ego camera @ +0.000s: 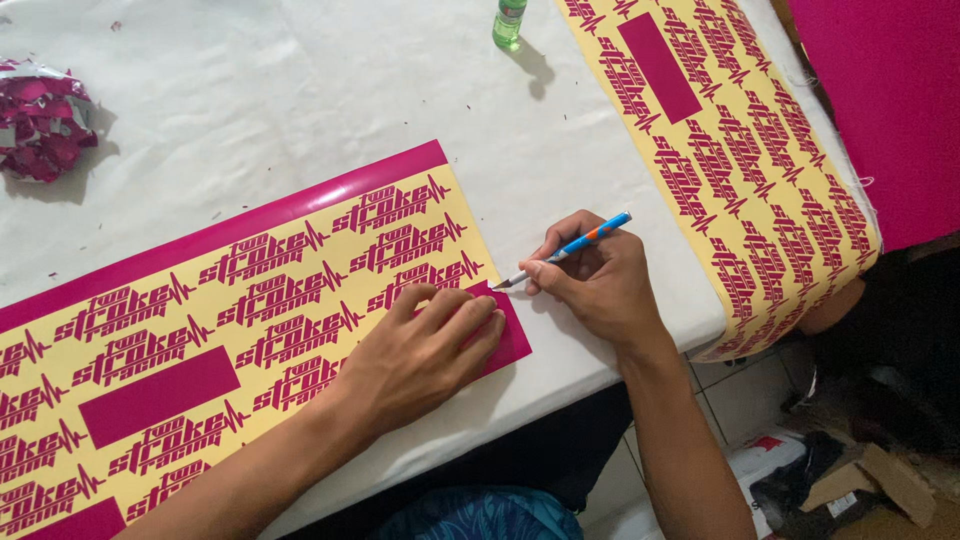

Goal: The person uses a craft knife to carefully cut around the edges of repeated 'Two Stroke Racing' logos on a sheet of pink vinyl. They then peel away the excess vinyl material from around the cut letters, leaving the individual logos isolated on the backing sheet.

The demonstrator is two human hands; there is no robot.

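Observation:
A long sheet of magenta vinyl on pale yellow backing (230,330), cut into repeated lettering shapes, lies across the white table (300,90). My left hand (425,355) presses flat on the sheet's right end, fingers spread over a magenta patch. My right hand (600,285) holds a blue craft knife (570,250) like a pen. The knife's metal tip touches the sheet's right edge beside my left fingertips.
A second sheet of the same kind (740,150) hangs over the table's right edge. A crumpled wad of magenta scraps (42,120) lies at the far left. A small green bottle (508,22) stands at the back. Magenta material (890,100) and floor clutter sit to the right.

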